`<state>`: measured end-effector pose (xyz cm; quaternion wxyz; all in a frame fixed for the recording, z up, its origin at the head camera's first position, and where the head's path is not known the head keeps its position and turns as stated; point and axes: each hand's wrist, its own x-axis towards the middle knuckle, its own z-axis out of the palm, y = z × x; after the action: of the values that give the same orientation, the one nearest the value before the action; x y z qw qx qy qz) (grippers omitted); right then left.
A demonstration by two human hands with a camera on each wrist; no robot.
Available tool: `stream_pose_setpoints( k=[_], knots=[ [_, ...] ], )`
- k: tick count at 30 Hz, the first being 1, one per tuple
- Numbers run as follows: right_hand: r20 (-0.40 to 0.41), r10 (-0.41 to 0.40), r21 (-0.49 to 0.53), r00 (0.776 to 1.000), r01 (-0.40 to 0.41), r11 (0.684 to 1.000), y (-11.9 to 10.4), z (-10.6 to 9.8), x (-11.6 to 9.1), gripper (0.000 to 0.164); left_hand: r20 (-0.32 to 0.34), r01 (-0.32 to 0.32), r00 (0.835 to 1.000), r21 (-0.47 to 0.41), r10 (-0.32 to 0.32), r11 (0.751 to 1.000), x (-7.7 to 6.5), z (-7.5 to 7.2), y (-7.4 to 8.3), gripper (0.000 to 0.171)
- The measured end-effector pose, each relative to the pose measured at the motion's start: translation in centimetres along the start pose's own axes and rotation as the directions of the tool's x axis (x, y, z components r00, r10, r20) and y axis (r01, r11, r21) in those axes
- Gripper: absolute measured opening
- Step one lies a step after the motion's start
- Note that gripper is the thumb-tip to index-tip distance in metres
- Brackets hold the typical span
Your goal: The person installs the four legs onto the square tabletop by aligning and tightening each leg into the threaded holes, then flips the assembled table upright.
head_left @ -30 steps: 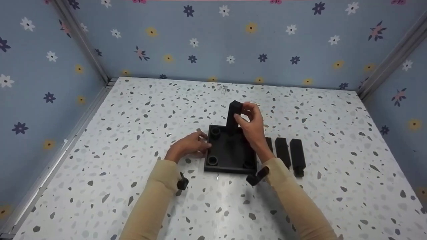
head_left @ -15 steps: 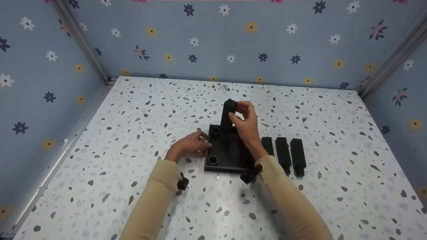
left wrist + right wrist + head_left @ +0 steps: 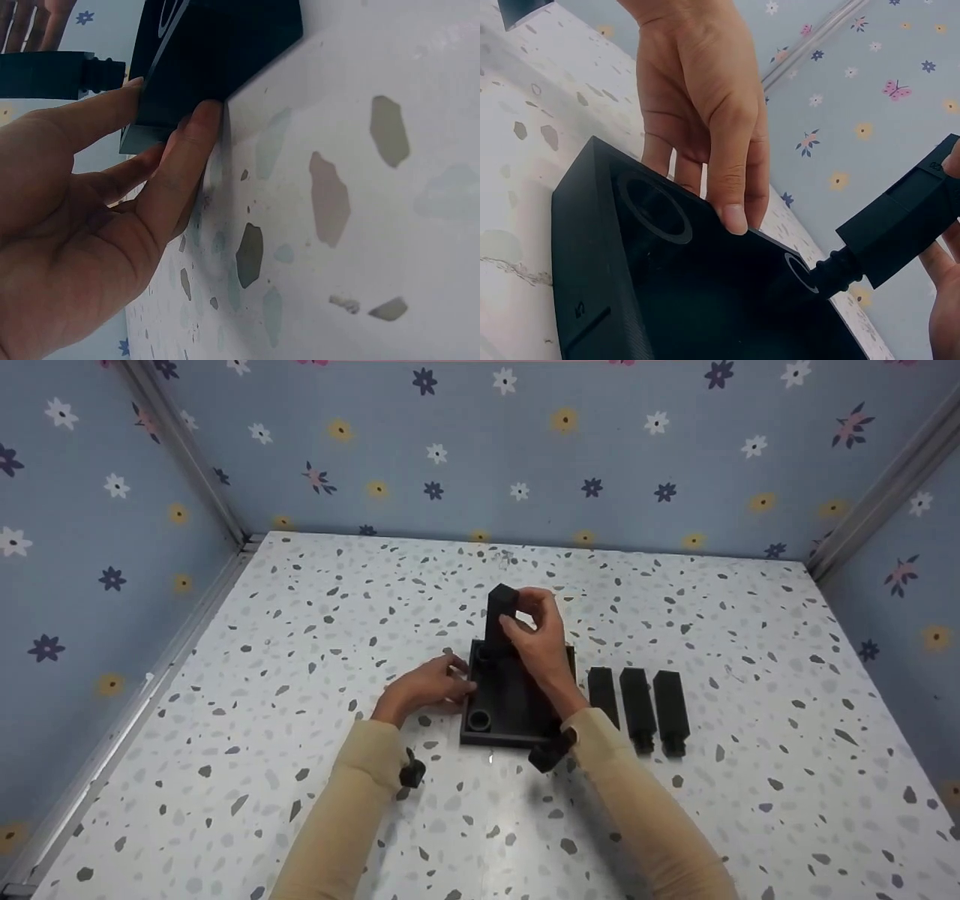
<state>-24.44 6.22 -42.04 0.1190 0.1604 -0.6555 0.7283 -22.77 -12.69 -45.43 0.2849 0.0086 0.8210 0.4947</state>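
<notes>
A shallow black square base (image 3: 517,705) with raised rims and round corner sockets lies on the table. My left hand (image 3: 429,687) pinches its left rim, thumb over the inner side and fingers along the outside. My right hand (image 3: 541,634) holds a black square post (image 3: 501,611) nearly upright between thumb and fingers, over the far-left corner. In the right wrist view, the post's ridged end (image 3: 836,271) is tilted, its tip right at the ring of the socket (image 3: 801,271). The near-left socket (image 3: 478,721) holds nothing. My right hand and forearm hide the base's right part.
Three more black posts, one of them (image 3: 671,705) farthest right, lie side by side to the right of the base. Their ridged ends point toward me. A flower-patterned wall (image 3: 480,450) closes the back of the speckled white table (image 3: 337,607), with more panels at both sides.
My right hand has carried the post leftward along the base's far edge, from near its middle to the far-left corner. The left hand and the base have stayed in place.
</notes>
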Motion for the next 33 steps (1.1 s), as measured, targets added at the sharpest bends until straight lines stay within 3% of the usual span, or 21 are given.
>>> stream_pose_setpoints(
  k=[4, 11, 14, 18, 25, 33],
  knots=[
    [0.003, 0.000, -0.006, 1.000, 0.000, 1.000, 0.2, 0.2, 0.0, 0.040, -0.003, -0.006, 1.000, -0.008, 0.006, 1.000, 0.0, 0.1, 0.0, 0.045],
    [-0.018, -0.021, -0.008, 1.000, 0.020, 1.000, 3.3, 0.2, 0.9, 0.040, -0.001, -0.006, 1.000, -0.034, 0.006, 0.999, 0.0, 0.1, -0.1, 0.046],
    [-0.013, -0.026, -0.009, 1.000, 0.026, 1.000, 3.5, 0.3, 0.9, 0.041, 0.000, -0.005, 1.000, -0.044, 0.005, 0.999, 0.1, 0.1, 0.0, 0.046],
    [-0.010, -0.030, -0.011, 1.000, 0.030, 1.000, 3.3, 0.4, 0.9, 0.042, -0.009, 0.003, 1.000, -0.032, -0.004, 0.999, 0.1, 0.1, 0.0, 0.046],
    [-0.008, -0.008, -0.022, 1.000, 0.008, 1.000, 1.0, 0.9, 0.4, 0.040, -0.004, 0.008, 1.000, -0.030, -0.009, 1.000, 0.1, 0.1, 0.0, 0.045],
    [0.019, -0.008, -0.031, 1.000, 0.009, 0.999, 1.0, 1.1, 0.2, 0.040, -0.004, -0.001, 1.000, -0.032, 0.001, 0.999, 0.0, 0.1, 0.0, 0.044]
  ],
)
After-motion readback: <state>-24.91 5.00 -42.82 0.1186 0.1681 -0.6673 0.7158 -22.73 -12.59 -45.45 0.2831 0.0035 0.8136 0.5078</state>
